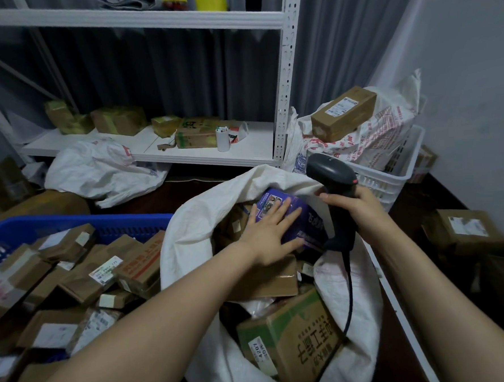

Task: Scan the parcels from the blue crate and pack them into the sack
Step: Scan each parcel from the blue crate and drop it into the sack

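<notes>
So the left hand [272,234] has its grip spread flat on the purple parcel [308,217] in the white sack [188,239], while the right hand [355,208] has its grip curled round the scanner [330,171].

Dim, cool room light, soft and even, with no hard shadows or glare. The white sack [185,233] is the brightest thing; its inside falls dark. Right of the sack the boxes [465,231] sink into deep shadow. Behind the sack the shelf post [285,79] bows from wide-angle distortion, and the picture's edges turn soft.
</notes>
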